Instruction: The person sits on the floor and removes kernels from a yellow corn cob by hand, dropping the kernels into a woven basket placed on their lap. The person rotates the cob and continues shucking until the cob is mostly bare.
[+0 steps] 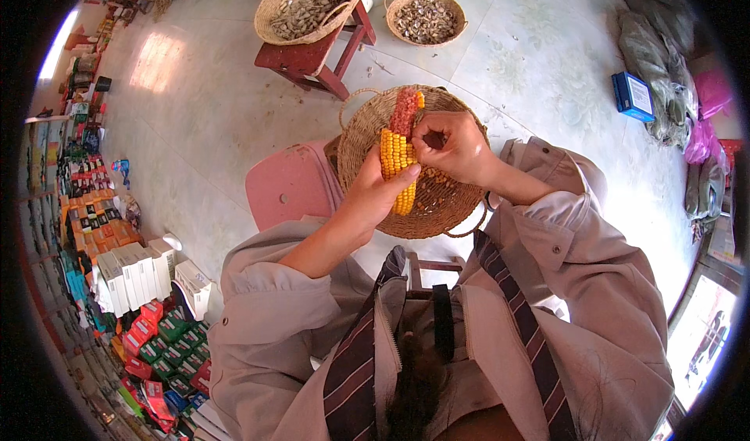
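My left hand (375,189) grips a corn cob (400,168) from its lower side, with the thumb across the yellow kernels. The cob's upper end is stripped down to its reddish core, apart from a few kernels at the tip. Against the right side of the cob, near where the kernel rows begin, my right hand (454,145) is curled, its fingertips partly hidden. Both hands are above a round woven basket (363,119) with loop handles. Loose corn kernels (436,177) lie inside it, partly covered by my hands.
Beside the basket stands a pink plastic stool (284,186). Ahead, a red wooden stool (304,60) carries a woven basket (263,22) of dried pieces; a smaller basket (463,28) sits on the floor. A blue box (633,96) and bags lie right, stacked boxes (129,271) left.
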`<state>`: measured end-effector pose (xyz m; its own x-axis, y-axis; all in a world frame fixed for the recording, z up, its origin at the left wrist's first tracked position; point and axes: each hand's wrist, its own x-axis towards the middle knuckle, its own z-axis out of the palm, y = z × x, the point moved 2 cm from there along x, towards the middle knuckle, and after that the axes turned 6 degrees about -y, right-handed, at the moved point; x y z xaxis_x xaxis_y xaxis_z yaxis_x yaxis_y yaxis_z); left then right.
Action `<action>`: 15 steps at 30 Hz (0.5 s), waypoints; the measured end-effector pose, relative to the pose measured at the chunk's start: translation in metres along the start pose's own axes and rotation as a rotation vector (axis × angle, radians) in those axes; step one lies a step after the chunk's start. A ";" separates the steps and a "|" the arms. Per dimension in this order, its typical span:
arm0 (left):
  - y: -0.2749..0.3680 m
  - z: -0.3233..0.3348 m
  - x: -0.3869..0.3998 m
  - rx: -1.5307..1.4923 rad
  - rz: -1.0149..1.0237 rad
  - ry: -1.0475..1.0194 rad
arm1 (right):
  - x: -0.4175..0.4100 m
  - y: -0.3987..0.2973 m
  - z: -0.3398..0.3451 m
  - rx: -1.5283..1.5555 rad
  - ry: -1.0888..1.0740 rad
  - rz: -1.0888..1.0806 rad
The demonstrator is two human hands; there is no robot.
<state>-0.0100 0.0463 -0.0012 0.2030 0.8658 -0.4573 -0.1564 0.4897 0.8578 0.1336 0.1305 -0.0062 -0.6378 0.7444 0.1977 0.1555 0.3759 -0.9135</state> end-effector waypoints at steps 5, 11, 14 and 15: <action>0.001 0.002 -0.001 -0.074 0.005 -0.016 | -0.001 0.001 0.001 0.068 0.011 0.039; 0.001 0.003 -0.001 -0.167 -0.016 -0.056 | -0.002 0.003 -0.001 0.139 0.000 0.119; -0.002 0.001 0.000 -0.200 -0.030 -0.054 | -0.002 0.005 0.001 0.193 -0.004 0.156; -0.003 0.001 0.001 -0.212 -0.023 -0.056 | -0.002 0.006 0.001 0.209 -0.003 0.169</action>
<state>-0.0084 0.0450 -0.0042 0.2613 0.8500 -0.4575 -0.3496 0.5251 0.7759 0.1351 0.1308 -0.0126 -0.6183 0.7851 0.0357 0.1009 0.1243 -0.9871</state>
